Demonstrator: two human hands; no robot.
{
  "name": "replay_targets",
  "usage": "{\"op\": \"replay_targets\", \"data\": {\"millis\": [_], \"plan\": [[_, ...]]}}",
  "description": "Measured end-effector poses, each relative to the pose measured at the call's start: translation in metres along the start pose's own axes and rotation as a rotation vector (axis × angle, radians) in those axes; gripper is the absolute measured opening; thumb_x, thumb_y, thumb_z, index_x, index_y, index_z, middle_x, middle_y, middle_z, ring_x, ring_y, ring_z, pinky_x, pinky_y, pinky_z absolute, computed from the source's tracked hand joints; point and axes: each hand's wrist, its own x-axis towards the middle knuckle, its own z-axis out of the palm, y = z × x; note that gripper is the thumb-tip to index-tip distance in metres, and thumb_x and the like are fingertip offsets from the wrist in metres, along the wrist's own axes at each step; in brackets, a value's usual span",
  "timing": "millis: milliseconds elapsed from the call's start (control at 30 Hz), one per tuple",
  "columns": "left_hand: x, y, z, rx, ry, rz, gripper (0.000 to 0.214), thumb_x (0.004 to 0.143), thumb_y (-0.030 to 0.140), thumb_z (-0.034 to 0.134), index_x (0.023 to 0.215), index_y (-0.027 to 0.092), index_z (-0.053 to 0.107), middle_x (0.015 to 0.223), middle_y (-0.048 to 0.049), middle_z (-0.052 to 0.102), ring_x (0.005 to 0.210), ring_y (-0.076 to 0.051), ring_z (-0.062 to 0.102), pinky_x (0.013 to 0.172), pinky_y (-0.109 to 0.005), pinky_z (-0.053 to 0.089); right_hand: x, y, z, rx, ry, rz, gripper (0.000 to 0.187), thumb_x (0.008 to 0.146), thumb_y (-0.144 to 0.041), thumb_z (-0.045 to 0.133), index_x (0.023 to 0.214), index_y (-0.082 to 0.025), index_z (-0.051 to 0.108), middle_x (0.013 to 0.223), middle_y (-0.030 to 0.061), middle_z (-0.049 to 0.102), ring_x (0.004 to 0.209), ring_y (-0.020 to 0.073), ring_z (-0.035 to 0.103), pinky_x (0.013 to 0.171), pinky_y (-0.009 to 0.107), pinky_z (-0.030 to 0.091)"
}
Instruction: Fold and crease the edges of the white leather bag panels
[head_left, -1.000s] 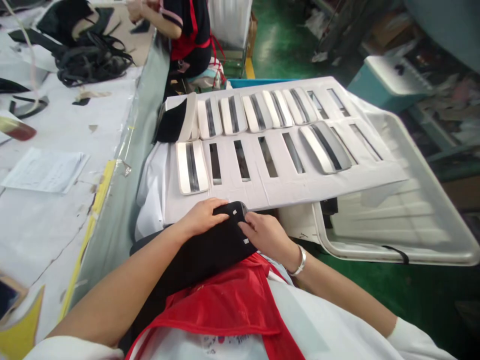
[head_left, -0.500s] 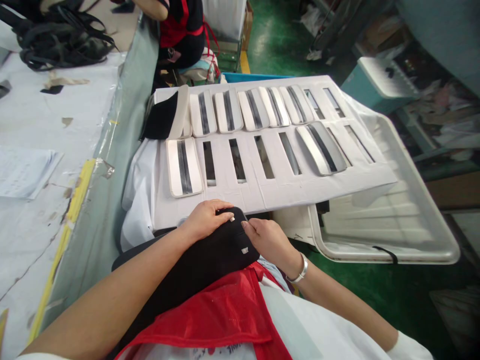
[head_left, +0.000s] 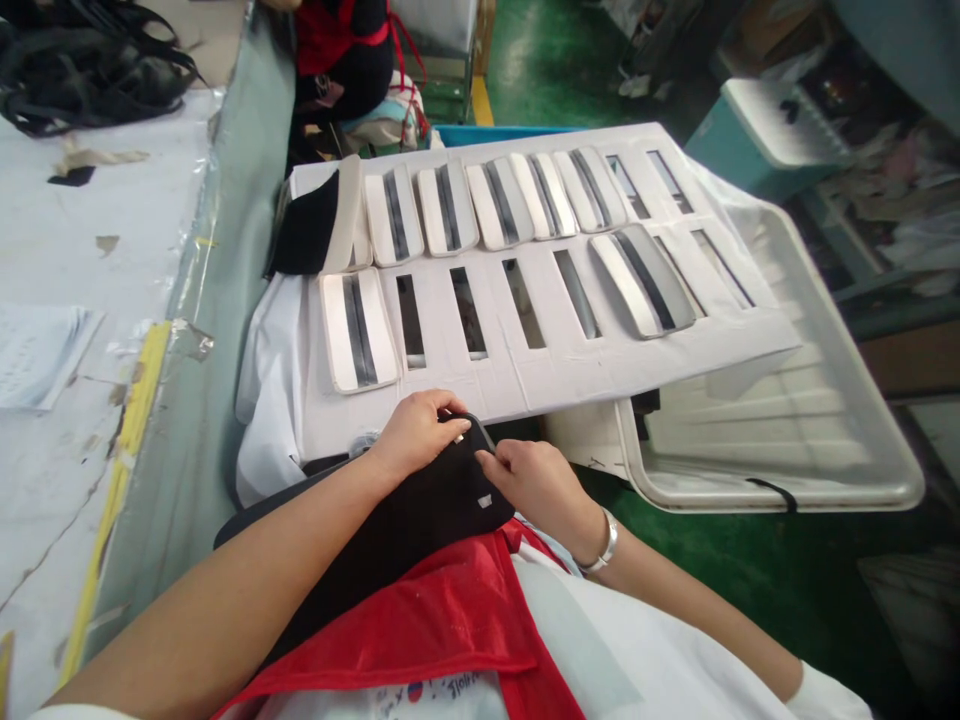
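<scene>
A black fabric piece (head_left: 431, 510) with rounded corners and a small white tag (head_left: 485, 501) lies across my lap, over the red apron. My left hand (head_left: 420, 435) grips its far edge, thumb on top near a second small light spot. At the right edge, my right hand (head_left: 534, 490) pinches the piece between thumb and curled fingers. Just beyond my hands is a white board (head_left: 480, 385) with rows of slots. White-and-grey padded pieces (head_left: 360, 330), each with a dark centre strip, lie on it. A black-topped piece (head_left: 306, 232) rests at its far left corner.
A work table (head_left: 75, 230) with papers and a heap of black straps (head_left: 90, 70) runs along the left. Under the board on the right is a large cream bin (head_left: 757, 450). A person in a red apron (head_left: 345, 45) sits at the back. A teal box (head_left: 750, 150) stands far right.
The camera view has shifted slightly, so the table and board appear a little further left and higher. Both hands keep their hold on the black piece, with only slight movement.
</scene>
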Motion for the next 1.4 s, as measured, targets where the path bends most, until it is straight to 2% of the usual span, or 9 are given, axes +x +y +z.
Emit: {"op": "replay_targets", "data": {"millis": [200, 433, 733, 800, 867, 933, 1033, 1233, 1400], "plan": [[0.005, -0.001, 0.002, 0.058, -0.017, 0.013, 0.016, 0.072, 0.030, 0.062, 0.083, 0.018, 0.066, 0.081, -0.0008, 0.069, 0.075, -0.016, 0.063, 0.072, -0.030, 0.049, -0.029, 0.015, 0.008, 0.218, -0.055, 0.037, 0.039, 0.087, -0.041, 0.052, 0.055, -0.018, 0.051, 0.051, -0.0008, 0.054, 0.046, 0.0091, 0.041, 0.049, 0.025, 0.021], [-0.005, 0.004, 0.004, 0.168, 0.046, 0.060, 0.020, 0.075, 0.032, 0.059, 0.087, 0.017, 0.066, 0.089, -0.0034, 0.069, 0.084, -0.019, 0.063, 0.082, -0.033, 0.049, -0.046, 0.023, 0.020, 0.503, -0.059, 0.099, 0.035, 0.087, -0.040, 0.048, 0.061, -0.017, 0.054, 0.053, -0.0012, 0.056, 0.050, 0.0088, 0.046, 0.050, 0.021, 0.026], [-0.007, 0.006, 0.010, 0.193, 0.068, 0.063, 0.021, 0.076, 0.031, 0.060, 0.090, 0.016, 0.066, 0.090, -0.0044, 0.069, 0.085, -0.019, 0.063, 0.084, -0.034, 0.050, -0.050, 0.023, 0.023, 0.449, 0.030, 0.070, 0.032, 0.085, -0.033, 0.049, 0.057, -0.017, 0.050, 0.049, -0.0024, 0.050, 0.049, 0.0088, 0.043, 0.050, 0.022, 0.025], [-0.012, 0.008, 0.012, 0.255, 0.133, 0.130, 0.022, 0.078, 0.029, 0.059, 0.093, 0.015, 0.066, 0.094, -0.0070, 0.068, 0.089, -0.021, 0.062, 0.086, -0.036, 0.050, -0.048, 0.022, 0.024, 0.413, 0.049, 0.060, 0.032, 0.084, -0.033, 0.050, 0.056, -0.017, 0.050, 0.049, -0.0023, 0.050, 0.048, 0.0086, 0.041, 0.050, 0.022, 0.024], [-0.024, 0.009, 0.015, 0.353, 0.207, 0.290, 0.022, 0.082, 0.026, 0.055, 0.097, 0.015, 0.066, 0.103, -0.0097, 0.067, 0.099, -0.022, 0.060, 0.092, -0.039, 0.047, -0.047, 0.022, 0.025, 0.368, 0.065, 0.053, 0.032, 0.084, -0.033, 0.051, 0.056, -0.018, 0.051, 0.050, -0.0019, 0.051, 0.048, 0.0085, 0.040, 0.049, 0.023, 0.023], [-0.040, 0.008, 0.020, 0.428, 0.165, 0.507, 0.023, 0.086, 0.024, 0.051, 0.102, 0.018, 0.066, 0.112, -0.0092, 0.066, 0.108, -0.022, 0.057, 0.099, -0.042, 0.043, -0.047, 0.022, 0.025, 0.333, 0.068, 0.058, 0.032, 0.084, -0.033, 0.051, 0.056, -0.018, 0.052, 0.050, -0.0013, 0.052, 0.047, 0.0089, 0.042, 0.049, 0.023, 0.024], [-0.062, 0.002, 0.025, 0.484, -0.021, 0.719, 0.028, 0.089, 0.023, 0.049, 0.112, 0.022, 0.065, 0.120, -0.0068, 0.064, 0.115, -0.021, 0.055, 0.106, -0.044, 0.038, -0.050, 0.024, 0.027, 0.406, 0.015, 0.105, 0.032, 0.084, -0.036, 0.051, 0.057, -0.018, 0.052, 0.049, -0.0009, 0.054, 0.046, 0.0096, 0.047, 0.048, 0.022, 0.028], [-0.075, -0.004, 0.029, 0.599, -0.130, 0.747, 0.038, 0.090, 0.024, 0.047, 0.126, 0.025, 0.057, 0.135, -0.0044, 0.055, 0.129, -0.024, 0.044, 0.114, -0.049, 0.024, -0.071, 0.036, 0.042, 1.018, -0.360, 0.265, 0.023, 0.082, -0.033, 0.056, 0.065, -0.017, 0.053, 0.055, -0.0013, 0.060, 0.044, 0.0099, 0.054, 0.042, 0.019, 0.040], [-0.077, -0.001, 0.034, 0.655, -0.150, 0.744, 0.039, 0.091, 0.022, 0.044, 0.128, 0.024, 0.056, 0.135, -0.0035, 0.054, 0.130, -0.024, 0.042, 0.113, -0.049, 0.024, -0.079, 0.044, 0.050, 1.139, -0.294, 0.284, 0.021, 0.084, -0.029, 0.055, 0.067, -0.015, 0.053, 0.057, -0.0016, 0.060, 0.041, 0.0062, 0.050, 0.038, 0.016, 0.035]]}}
